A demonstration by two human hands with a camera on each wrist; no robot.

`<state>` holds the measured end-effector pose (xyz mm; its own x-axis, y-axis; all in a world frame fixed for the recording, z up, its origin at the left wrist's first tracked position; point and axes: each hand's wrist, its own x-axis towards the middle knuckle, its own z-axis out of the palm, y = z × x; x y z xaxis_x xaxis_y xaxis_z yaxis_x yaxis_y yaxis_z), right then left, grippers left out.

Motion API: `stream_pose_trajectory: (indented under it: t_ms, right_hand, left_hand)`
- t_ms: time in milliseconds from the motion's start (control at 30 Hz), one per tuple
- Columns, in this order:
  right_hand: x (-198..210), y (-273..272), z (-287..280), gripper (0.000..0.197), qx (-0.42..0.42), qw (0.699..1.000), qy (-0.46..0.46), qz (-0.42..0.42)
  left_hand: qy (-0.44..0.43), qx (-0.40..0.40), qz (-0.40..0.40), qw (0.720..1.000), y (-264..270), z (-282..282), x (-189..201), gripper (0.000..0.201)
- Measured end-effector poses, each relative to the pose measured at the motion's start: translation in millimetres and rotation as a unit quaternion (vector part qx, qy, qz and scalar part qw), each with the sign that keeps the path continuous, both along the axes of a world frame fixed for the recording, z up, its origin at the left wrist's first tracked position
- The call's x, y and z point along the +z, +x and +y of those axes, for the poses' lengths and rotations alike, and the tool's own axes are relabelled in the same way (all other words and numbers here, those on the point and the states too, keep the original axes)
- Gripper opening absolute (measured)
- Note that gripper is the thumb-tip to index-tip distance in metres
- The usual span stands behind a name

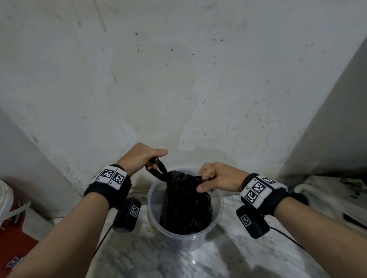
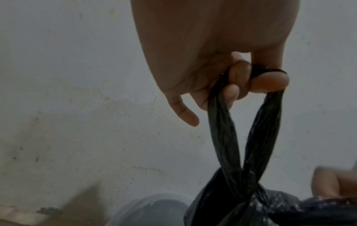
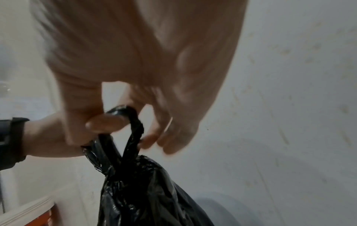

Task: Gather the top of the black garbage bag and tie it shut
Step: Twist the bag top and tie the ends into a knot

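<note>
A black garbage bag point(image 1: 185, 208) stands inside a translucent bucket point(image 1: 151, 195) against the wall. Its top is drawn into two twisted handle loops. My left hand point(image 1: 153, 161) holds one loop up and to the left. In the left wrist view that loop point(image 2: 241, 122) hangs from the curled fingers of the left hand point(image 2: 251, 79) and narrows to a twist at the bag point(image 2: 212, 214). My right hand point(image 1: 203, 181) pinches the other loop low at the bag's right side. In the blurred right wrist view, the right hand point(image 3: 123, 126) grips a short loop above the bag point(image 3: 144, 191).
The bucket sits on a marble-patterned surface point(image 1: 205, 264) in a corner of stained white walls. A white pail point(image 1: 2, 199) and a red object point(image 1: 10, 236) stand at the left. A cluttered white ledge point(image 1: 349, 190) lies at the right.
</note>
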<state>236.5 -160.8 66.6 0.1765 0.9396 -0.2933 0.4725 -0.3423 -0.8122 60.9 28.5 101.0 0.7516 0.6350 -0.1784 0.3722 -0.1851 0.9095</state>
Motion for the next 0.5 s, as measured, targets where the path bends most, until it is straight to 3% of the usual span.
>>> stream_pose_trajectory:
  t_ms: [100,233,367,500]
  right_hand:
    - [4,5,2,0.029,-0.056,0.991,0.118,0.013]
    - [0,4,8,0.026,-0.159,0.963,0.169,0.138]
    - [-4,7,12,0.029,-0.271,0.916,0.127,0.268]
    - [-2,13,14,0.029,-0.384,0.827,0.04,0.408]
  left_hand:
    - [0.001,-0.027,0.015,1.0,-3,-2,-1,0.045]
    - [-0.014,-0.051,-0.007,0.999,-2,-8,-6,0.05]
    - [0.012,-0.069,0.0,0.998,-4,-2,-12,0.042]
    - [0.198,-0.113,0.1,0.969,-11,6,-34,0.041]
